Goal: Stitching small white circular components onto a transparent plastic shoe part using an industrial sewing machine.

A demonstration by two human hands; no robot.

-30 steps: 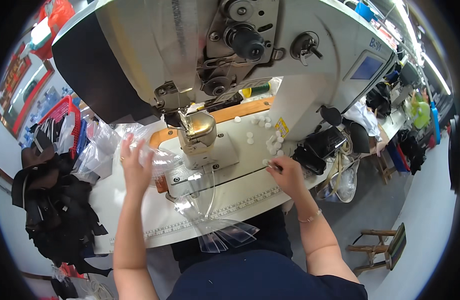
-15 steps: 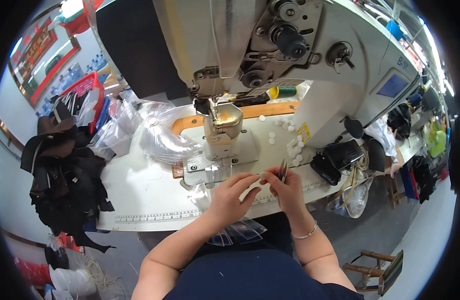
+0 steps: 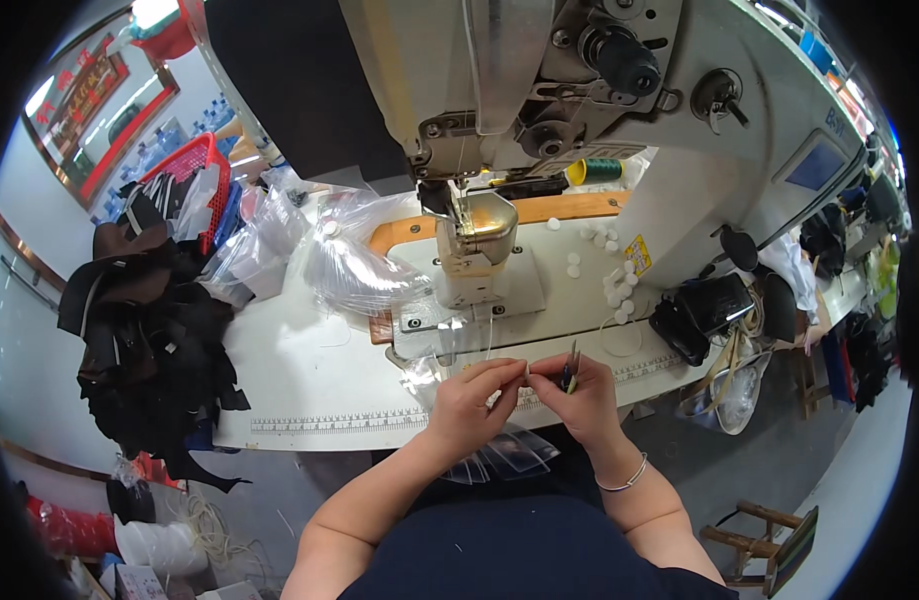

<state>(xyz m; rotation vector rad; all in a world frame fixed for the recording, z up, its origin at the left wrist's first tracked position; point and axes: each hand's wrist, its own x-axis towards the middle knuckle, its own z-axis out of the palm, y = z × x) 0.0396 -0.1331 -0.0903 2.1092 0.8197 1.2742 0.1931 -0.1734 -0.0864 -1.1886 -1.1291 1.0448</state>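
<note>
Compared with half a second ago, both hands are staying together at the table's near edge, now drawn slightly closer to the body. Far to the left of the hands, dark fabric (image 3: 145,350) is lying heaped. The left hand (image 3: 470,400) is pinching a small pale piece (image 3: 527,372) between thumb and fingertips. Touching it, the right hand (image 3: 580,395) is curling shut around thread snips (image 3: 572,366), tips pointing up. Just beyond both hands, the sewing machine (image 3: 480,250) is standing; small white round pieces (image 3: 610,285) are lying beyond the right hand.
</note>
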